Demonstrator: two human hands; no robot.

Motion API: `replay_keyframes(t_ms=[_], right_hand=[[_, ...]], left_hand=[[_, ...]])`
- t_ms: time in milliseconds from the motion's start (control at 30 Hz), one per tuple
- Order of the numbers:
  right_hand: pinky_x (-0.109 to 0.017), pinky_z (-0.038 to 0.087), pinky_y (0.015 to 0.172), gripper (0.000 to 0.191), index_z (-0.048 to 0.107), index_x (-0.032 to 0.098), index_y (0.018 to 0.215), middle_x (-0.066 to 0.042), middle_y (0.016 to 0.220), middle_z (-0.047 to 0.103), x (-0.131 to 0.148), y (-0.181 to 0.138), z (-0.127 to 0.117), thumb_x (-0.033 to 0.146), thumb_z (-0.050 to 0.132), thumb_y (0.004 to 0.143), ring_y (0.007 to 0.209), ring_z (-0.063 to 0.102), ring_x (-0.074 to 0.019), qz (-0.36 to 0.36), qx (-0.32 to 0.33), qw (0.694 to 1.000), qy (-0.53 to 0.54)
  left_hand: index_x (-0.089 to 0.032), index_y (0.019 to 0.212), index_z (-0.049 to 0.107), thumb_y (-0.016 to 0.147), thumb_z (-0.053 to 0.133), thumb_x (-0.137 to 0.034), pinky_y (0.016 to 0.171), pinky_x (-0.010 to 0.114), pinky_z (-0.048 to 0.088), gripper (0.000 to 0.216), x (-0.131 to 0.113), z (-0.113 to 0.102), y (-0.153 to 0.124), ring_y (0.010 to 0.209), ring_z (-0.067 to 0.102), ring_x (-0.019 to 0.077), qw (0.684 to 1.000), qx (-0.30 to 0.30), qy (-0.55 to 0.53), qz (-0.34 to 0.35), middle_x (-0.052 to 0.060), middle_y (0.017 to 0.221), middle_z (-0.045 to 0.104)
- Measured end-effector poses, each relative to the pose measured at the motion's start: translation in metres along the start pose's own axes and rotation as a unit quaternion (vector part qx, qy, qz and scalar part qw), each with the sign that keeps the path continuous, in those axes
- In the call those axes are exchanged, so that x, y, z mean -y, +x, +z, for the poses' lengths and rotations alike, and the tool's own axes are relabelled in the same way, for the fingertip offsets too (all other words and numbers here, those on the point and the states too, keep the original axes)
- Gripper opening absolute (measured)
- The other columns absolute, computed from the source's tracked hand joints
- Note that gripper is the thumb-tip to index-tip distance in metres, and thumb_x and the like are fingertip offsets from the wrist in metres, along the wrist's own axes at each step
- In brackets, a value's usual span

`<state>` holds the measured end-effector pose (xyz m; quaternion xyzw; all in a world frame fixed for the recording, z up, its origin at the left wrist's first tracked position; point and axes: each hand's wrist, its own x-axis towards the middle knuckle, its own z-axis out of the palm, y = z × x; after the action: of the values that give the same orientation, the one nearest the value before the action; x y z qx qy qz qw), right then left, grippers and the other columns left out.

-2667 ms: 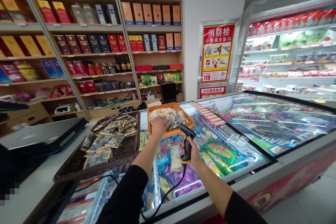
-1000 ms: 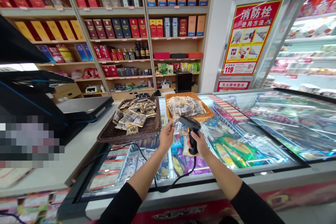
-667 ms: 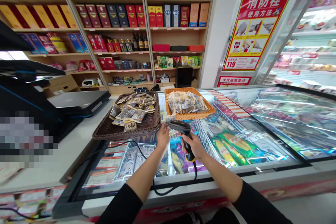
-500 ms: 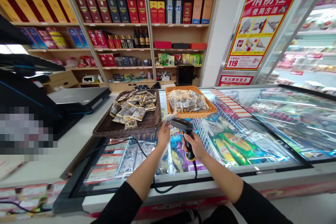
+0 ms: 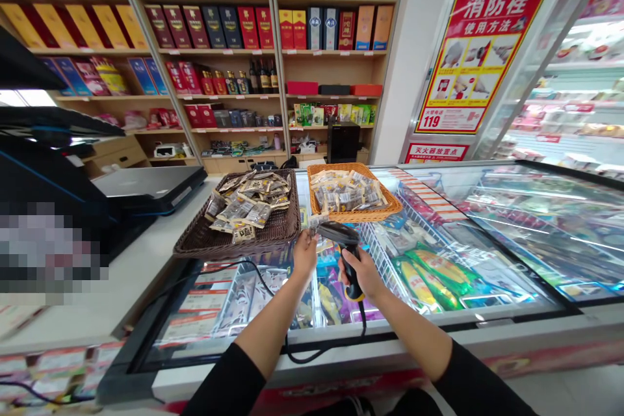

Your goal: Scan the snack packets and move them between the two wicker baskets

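My right hand [image 5: 363,270] is wrapped round the grip of a black barcode scanner [image 5: 338,234], whose head points left. A black cable [image 5: 326,341] runs from its handle in a loop over the freezer's front edge. My left hand [image 5: 305,252] is closed on a small snack packet [image 5: 318,219], held just in front of the scanner's head and partly hidden by it. To the left of that hand lies a dark brown wicker basket [image 5: 195,240] with several snack packets [image 5: 248,205]. Behind the scanner is an orange wicker basket [image 5: 390,210] with more packets [image 5: 348,190].
Both baskets rest on a glass-topped chest freezer [image 5: 487,312] with bagged goods inside. A counter [image 5: 121,273] at left carries a flat scale-like device [image 5: 151,182] and dark equipment. Shelves [image 5: 219,52] with boxes and bottles stand behind; a red fire-hydrant poster [image 5: 482,58] hangs at right.
The view has tilted up slightly, so the scene sits a little lower. Both hands keep nearly the same pose, with the packet still held at the scanner's head.
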<state>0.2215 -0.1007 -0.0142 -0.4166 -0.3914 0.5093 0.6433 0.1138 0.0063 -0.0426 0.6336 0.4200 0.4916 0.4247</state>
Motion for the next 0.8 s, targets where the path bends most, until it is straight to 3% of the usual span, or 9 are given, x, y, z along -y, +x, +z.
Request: replay_keyframes(t_ms=[133,200,300,367,467,533,600,700,800], right_hand=[[-0.02,0.033,0.032,0.034,0.049,0.019,0.076,0.005,0.053,0.055,0.008,0.009,-0.01,0.049,0.064,0.071,0.032,0.045,-0.0082,-0.011,-0.015,0.997,0.073],[-0.02,0.032,0.032,0.036,0.05,0.019,0.073,0.005,0.052,0.052,0.019,0.016,-0.023,0.053,0.064,0.069,0.033,0.043,-0.0073,-0.01,-0.037,0.991,0.127],[-0.02,0.033,0.032,0.04,0.049,0.019,0.065,0.005,0.051,0.048,0.037,0.025,-0.052,0.057,0.063,0.068,0.035,0.04,-0.007,0.005,-0.067,0.982,0.178],[-0.019,0.032,0.032,0.037,0.05,0.019,0.068,0.005,0.052,0.049,0.042,0.028,-0.071,0.052,0.066,0.067,0.035,0.04,-0.0065,-0.012,-0.099,0.973,0.209],[-0.017,0.029,0.033,0.036,0.05,0.019,0.069,0.006,0.052,0.049,0.036,0.032,-0.091,0.049,0.07,0.062,0.036,0.041,-0.0057,-0.035,-0.126,0.961,0.244],[-0.018,0.028,0.033,0.036,0.049,0.02,0.067,0.005,0.052,0.051,0.029,0.035,-0.097,0.05,0.069,0.064,0.035,0.04,-0.0063,-0.05,-0.126,0.963,0.234],[-0.019,0.029,0.034,0.036,0.05,0.019,0.066,0.004,0.051,0.051,0.023,0.038,-0.099,0.052,0.066,0.066,0.035,0.041,-0.0071,-0.036,-0.101,0.968,0.225],[-0.02,0.03,0.034,0.04,0.049,0.019,0.064,0.004,0.049,0.049,0.022,0.041,-0.098,0.056,0.064,0.067,0.035,0.04,-0.0073,-0.029,-0.091,0.969,0.229],[-0.019,0.03,0.035,0.04,0.05,0.021,0.072,0.005,0.053,0.051,0.026,0.043,-0.099,0.058,0.064,0.066,0.036,0.04,-0.0071,-0.06,-0.113,0.963,0.239]], left_hand=[[-0.017,0.096,0.061,0.082,0.049,-0.032,0.077,0.027,0.049,0.024,-0.004,-0.002,-0.003,0.09,0.063,0.0181,1.0,-0.003,-0.009,0.001,0.005,0.092,0.069],[-0.016,0.097,0.064,0.08,0.052,-0.031,0.077,0.028,0.049,0.026,-0.014,-0.004,-0.002,0.088,0.063,0.0187,0.999,0.014,0.009,0.04,0.006,0.093,0.069],[-0.02,0.103,0.065,0.08,0.053,-0.028,0.08,0.029,0.048,0.027,-0.047,-0.003,0.008,0.088,0.063,0.0175,0.984,0.047,0.079,0.153,0.005,0.099,0.068],[-0.024,0.105,0.065,0.079,0.055,-0.028,0.082,0.029,0.048,0.028,-0.079,0.004,0.024,0.088,0.062,0.0171,0.966,0.034,0.133,0.218,0.004,0.099,0.068],[-0.024,0.108,0.064,0.081,0.054,-0.027,0.085,0.031,0.047,0.029,-0.121,0.027,0.059,0.089,0.061,0.0172,0.942,0.015,0.179,0.284,0.004,0.101,0.068],[-0.023,0.109,0.064,0.082,0.054,-0.026,0.088,0.03,0.045,0.029,-0.135,0.048,0.082,0.094,0.06,0.0178,0.924,0.029,0.221,0.311,0.004,0.102,0.067],[-0.022,0.111,0.063,0.082,0.054,-0.024,0.09,0.03,0.043,0.031,-0.134,0.068,0.099,0.097,0.059,0.0189,0.901,0.076,0.29,0.315,0.005,0.102,0.066],[-0.024,0.115,0.061,0.08,0.056,-0.024,0.085,0.031,0.044,0.036,-0.114,0.089,0.113,0.097,0.059,0.0222,0.848,0.154,0.43,0.27,0.009,0.103,0.064],[-0.026,0.124,0.054,0.079,0.057,-0.028,0.082,0.033,0.044,0.045,-0.095,0.097,0.115,0.098,0.058,0.0249,0.811,0.158,0.506,0.25,0.011,0.104,0.061]])
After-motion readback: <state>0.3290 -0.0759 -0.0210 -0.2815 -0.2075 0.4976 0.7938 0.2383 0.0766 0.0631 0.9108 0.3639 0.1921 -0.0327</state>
